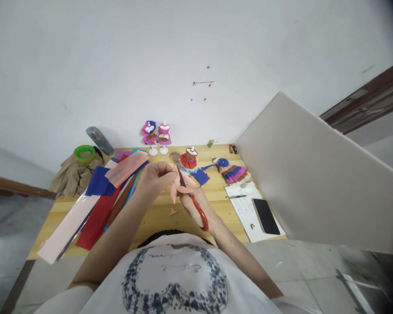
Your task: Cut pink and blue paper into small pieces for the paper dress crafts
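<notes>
My left hand [159, 175] pinches a piece of peach crepe paper [174, 190] over the middle of the wooden table. My right hand [198, 205] is closed on scissors [203, 217] with red-orange handles. Their dark blades point up and left, against the peach paper beside my left fingertips. A small peach scrap [173, 212] lies on the table below the hands. Just beyond them stands a small dress form [188, 159] with a brown top and a red ruffled skirt. Blue paper [201, 176] lies to its right.
Crepe paper strips [98, 218], cloth [72, 174], a green tape ring [84, 154] and a bottle [100, 140] are at left. Two dress forms [164, 138] stand behind; another lies right [231, 171]. A phone [265, 216] rests on written paper [244, 207], near a white panel [321, 183].
</notes>
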The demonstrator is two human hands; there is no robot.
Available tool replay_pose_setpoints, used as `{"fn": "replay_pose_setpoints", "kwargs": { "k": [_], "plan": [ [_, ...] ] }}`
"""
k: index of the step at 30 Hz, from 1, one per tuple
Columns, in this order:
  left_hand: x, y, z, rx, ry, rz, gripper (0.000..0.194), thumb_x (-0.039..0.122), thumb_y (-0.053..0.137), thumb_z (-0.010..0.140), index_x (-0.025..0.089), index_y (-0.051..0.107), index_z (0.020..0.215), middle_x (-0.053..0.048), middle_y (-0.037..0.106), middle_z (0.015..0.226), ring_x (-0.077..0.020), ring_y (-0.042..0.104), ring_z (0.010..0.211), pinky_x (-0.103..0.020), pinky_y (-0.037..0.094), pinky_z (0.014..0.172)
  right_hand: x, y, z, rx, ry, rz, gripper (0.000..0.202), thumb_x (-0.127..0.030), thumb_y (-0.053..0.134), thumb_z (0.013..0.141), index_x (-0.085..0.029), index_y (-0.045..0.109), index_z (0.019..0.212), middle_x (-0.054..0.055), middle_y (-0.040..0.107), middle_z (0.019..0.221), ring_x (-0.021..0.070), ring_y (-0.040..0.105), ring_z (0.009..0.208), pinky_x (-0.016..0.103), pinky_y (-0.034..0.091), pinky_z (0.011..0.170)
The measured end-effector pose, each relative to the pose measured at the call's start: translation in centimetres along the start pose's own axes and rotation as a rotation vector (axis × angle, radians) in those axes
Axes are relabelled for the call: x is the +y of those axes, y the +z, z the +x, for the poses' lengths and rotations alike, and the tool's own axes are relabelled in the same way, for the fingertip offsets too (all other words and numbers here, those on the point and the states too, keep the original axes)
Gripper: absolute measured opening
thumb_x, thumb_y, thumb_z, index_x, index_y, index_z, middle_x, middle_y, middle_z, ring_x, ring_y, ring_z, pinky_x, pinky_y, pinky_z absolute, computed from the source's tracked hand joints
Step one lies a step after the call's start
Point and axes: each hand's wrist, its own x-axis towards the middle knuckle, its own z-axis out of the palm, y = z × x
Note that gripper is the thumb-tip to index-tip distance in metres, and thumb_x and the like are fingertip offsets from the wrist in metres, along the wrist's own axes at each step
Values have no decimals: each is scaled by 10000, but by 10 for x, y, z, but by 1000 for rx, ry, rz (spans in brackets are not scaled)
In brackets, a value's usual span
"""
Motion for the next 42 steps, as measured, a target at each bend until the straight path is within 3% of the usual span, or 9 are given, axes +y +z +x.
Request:
{"fn": "replay_pose_setpoints", "kwargs": {
  "k": [9,13,17,23,29,36,39,42],
  "plan": [
    [3,-2,-1,-7,-56,-45,168,220,621,665,188,535,524,4,576,491,-155,592,561,-241,430,506,10,2,0,-3,-22,-13,182,-277,458,801,-171,597,750,-38,407,568,87,360,469,220,352,460],
    [4,-1,-2,-20,-48,-26,155,227,611,690,182,563,550,0,595,496,-146,591,562,-230,433,519,12,0,1,-16,-112,-18,133,-269,487,775,-180,582,748,-29,455,606,98,396,512,231,368,510],
    [2,1,-1,-62,-11,-56,169,213,576,704,178,553,541,2,592,464,-128,565,526,-229,424,534,16,-2,2,16,-104,-90,98,-232,490,750,-185,575,751,-17,508,641,112,426,549,228,367,518],
    [2,2,2,19,-11,-19,94,172,562,647,170,555,553,30,581,474,-102,531,485,-222,392,517,17,-1,3,119,-134,-233,63,-227,526,705,-174,560,704,-12,500,635,111,418,554,235,355,536],
    [4,2,-1,9,-11,-97,163,215,604,687,178,551,537,10,570,473,-127,551,515,-223,418,493,12,-2,0,29,-155,-105,119,-246,501,769,-180,595,800,-29,499,585,109,428,491,233,368,491],
    [-5,-14,3,175,49,-261,170,213,639,676,165,567,529,12,575,527,-116,553,565,-237,484,579,44,-8,-9,0,-130,-108,191,-308,646,787,-168,628,915,-38,509,601,112,471,510,241,399,526],
    [-5,-24,1,174,52,-252,168,196,640,671,160,576,520,11,585,531,-107,547,555,-231,480,590,58,-15,-8,143,-35,11,224,-378,664,808,-175,617,892,-50,476,574,107,450,479,239,385,482],
    [-2,-27,-1,40,5,-208,166,191,631,676,161,581,521,3,594,507,-120,575,545,-241,486,599,58,-27,0,348,-15,134,264,-414,680,804,-182,597,898,-51,494,564,107,457,453,241,388,448]
  ]
}}
